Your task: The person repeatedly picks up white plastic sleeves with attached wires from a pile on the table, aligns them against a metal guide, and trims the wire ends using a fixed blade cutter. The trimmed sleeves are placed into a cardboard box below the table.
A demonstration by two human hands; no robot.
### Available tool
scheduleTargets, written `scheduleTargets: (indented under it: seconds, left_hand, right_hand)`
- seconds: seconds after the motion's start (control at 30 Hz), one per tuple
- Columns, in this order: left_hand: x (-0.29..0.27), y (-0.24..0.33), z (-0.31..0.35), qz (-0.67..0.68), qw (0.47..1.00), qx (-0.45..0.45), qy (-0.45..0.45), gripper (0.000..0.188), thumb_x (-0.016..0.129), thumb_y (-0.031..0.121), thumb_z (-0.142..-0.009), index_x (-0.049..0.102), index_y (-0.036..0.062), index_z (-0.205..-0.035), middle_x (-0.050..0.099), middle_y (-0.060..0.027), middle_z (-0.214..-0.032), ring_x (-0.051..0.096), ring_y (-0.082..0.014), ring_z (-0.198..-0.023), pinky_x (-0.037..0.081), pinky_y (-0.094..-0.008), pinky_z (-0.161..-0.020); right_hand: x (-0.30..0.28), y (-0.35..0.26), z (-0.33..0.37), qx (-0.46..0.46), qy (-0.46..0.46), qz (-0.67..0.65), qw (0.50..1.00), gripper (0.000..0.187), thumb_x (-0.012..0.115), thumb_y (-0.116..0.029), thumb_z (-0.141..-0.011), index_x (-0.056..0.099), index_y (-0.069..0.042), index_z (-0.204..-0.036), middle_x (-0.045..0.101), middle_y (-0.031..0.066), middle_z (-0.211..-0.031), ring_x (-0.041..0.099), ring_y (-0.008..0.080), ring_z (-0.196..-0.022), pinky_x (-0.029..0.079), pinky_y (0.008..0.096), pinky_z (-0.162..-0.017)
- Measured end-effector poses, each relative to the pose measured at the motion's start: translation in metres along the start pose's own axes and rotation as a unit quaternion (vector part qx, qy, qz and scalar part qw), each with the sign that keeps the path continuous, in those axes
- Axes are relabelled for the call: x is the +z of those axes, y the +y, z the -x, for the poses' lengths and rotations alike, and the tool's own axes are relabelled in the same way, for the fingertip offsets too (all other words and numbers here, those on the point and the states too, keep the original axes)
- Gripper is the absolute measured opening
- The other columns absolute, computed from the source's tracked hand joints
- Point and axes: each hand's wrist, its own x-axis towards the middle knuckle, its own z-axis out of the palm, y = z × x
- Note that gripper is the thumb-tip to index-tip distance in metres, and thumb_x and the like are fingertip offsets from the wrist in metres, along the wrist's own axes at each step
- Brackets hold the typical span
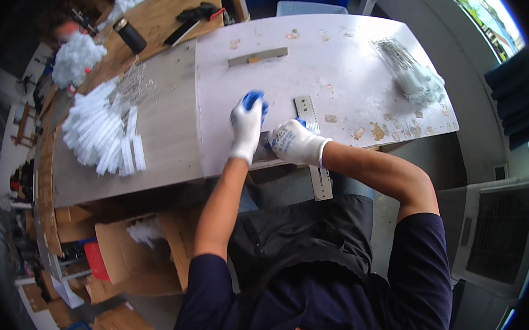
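Both my hands wear white gloves with blue palms, close together over the table's near edge. My left hand (247, 124) is raised a little, its fingers curled toward the palm; anything inside them is hidden. My right hand (297, 143) is closed, knuckles up, beside a small dark grey piece (264, 146) on the table edge. What its fingers grip is covered by the glove. Under or just behind the right hand runs a long metal strip with holes and slots (321, 184), which reaches past the table's edge toward my lap.
Farther back lies a grey bar (258, 57). White plastic strips (99, 130) and thin metal hooks (133, 82) are heaped at left; a bundle of metal rods with clear plastic ends (408, 72) lies at right. A dark bottle (130, 35) stands far left. An open cardboard box (139, 256) sits below.
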Motion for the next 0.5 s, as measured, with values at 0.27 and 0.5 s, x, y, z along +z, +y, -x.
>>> scheduleTargets:
  seconds: [0.27,0.5]
  left_hand:
    - [-0.031,-0.051,0.158,0.057,0.945,-0.187,-0.262,0.02,0.057,0.019,-0.102,0.069,0.0029,-0.106,0.07,-0.0044,-0.08,0.066,-0.0132,-0.064,0.049,-0.0269,-0.055]
    - [0.013,-0.103,0.161,0.557,0.751,-0.253,-0.246,0.042,0.037,0.031,-0.108,0.051,0.0013,-0.134,0.061,-0.0182,-0.128,0.063,-0.0341,-0.113,0.054,-0.0461,-0.091]
  right_hand:
    - [0.002,-0.031,0.0,0.197,0.008,-0.138,0.971,0.027,0.056,-0.02,-0.093,0.072,-0.002,-0.103,0.075,0.0189,-0.095,0.075,0.0325,-0.088,0.058,0.0429,-0.073]
    - [-0.016,-0.052,-0.01,0.319,-0.009,-0.21,0.924,0.029,0.054,-0.017,-0.092,0.076,-0.004,-0.105,0.075,0.0203,-0.105,0.074,0.0338,-0.099,0.058,0.0445,-0.082]
